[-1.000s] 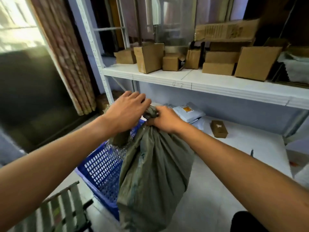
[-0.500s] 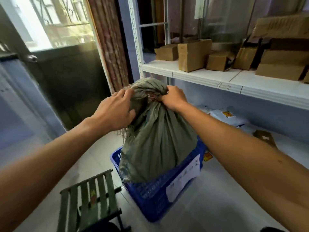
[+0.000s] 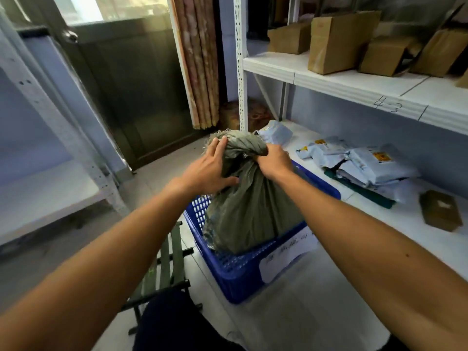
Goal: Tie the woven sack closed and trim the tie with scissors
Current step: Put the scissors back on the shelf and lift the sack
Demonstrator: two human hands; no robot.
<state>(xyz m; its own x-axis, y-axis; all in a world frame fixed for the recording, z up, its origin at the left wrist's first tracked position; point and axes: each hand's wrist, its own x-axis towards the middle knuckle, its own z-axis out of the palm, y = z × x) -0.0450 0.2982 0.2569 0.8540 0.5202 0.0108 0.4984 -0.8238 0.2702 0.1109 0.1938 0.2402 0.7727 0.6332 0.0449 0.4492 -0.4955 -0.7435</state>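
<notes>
While the right grip (image 3: 274,160) clamps the twisted neck of the woven sack (image 3: 253,211) in the blue crate (image 3: 235,279) and the left grip (image 3: 206,173) rests flat-fingered against it, slackening could unwind the twist before any tie goes on.

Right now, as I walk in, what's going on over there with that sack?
A person is closing up a grey-green woven sack that sits in a blue crate. Their right hand grips the sack's twisted neck. Their left hand presses flat against the bunched top, fingers straight. I can't tell whether the neck is tied off yet.
</notes>
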